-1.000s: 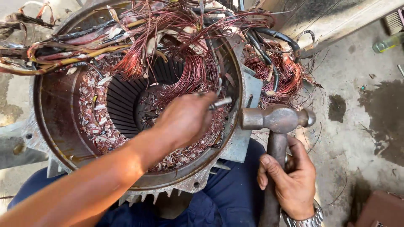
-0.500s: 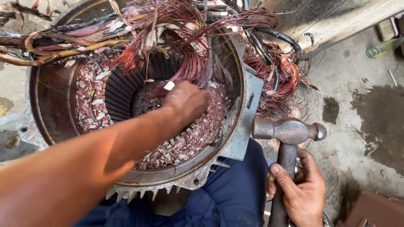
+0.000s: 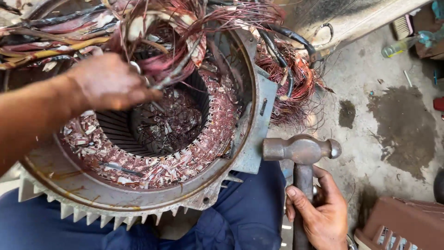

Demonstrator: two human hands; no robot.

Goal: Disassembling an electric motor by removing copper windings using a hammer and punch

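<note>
Left hand [image 3: 111, 85] at ten o'clock, fingers closed on a metal punch [image 3: 155, 90] among copper windings [image 3: 175, 37]. Right hand [image 3: 319, 213] at five o'clock, clamped on ball-peen hammer [image 3: 300, 153]. Stator housing [image 3: 138, 196] full of cut copper ends. Risk: glancing blow onto knuckles, sharp wire cuts.

Inspection of your work area finds one package: a clear plastic bottle [image 3: 398, 46] lying on its side on the concrete floor [image 3: 393, 120] at upper right, near a brush [image 3: 403, 26]. You have no labels, signs or screens in view.
</note>
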